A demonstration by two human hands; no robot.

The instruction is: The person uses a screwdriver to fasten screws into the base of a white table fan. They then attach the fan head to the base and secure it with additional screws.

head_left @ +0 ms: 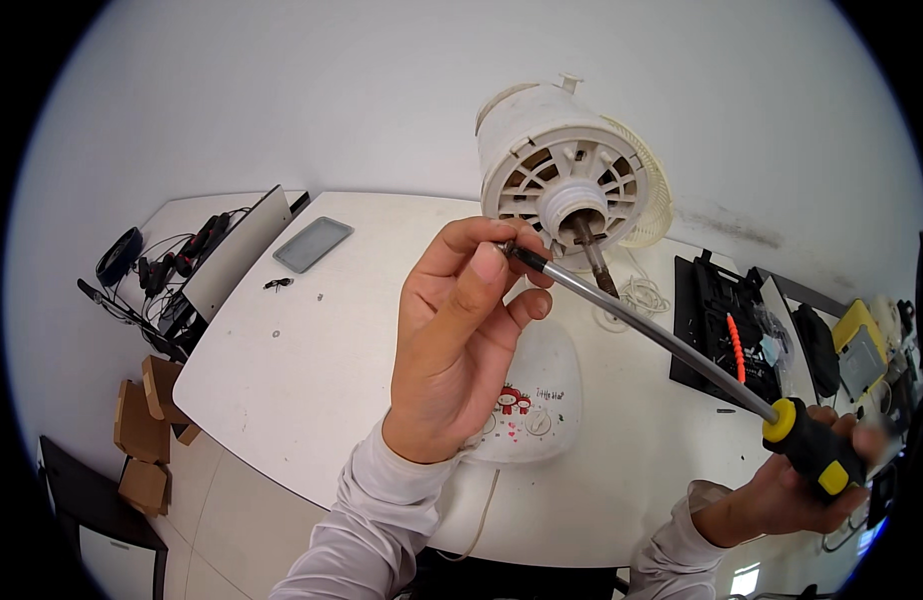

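Note:
My right hand (797, 487) is wrapped round the black-and-yellow handle of a long screwdriver (672, 343). Its shaft runs up and left to my left hand (462, 335). There my thumb and fingers pinch a small dark metal piece (506, 247), likely a screw, at the screwdriver's black tip; the fingers partly hide it. Just behind is the white motor housing (527, 125) of an electric fan, with a bare metal shaft (594, 258) sticking out of its hub. Below, partly covered by my left hand, lies the fan's white base (552, 375) with red cartoon prints and knobs.
A grey rectangular tray (315, 244) and small loose parts (278, 284) lie on the white table (272, 390). At the right is an open black tool case (697, 325) with an orange flexible shaft (736, 348). Cables (167, 270) fill the far left; cardboard boxes (142, 430) sit below.

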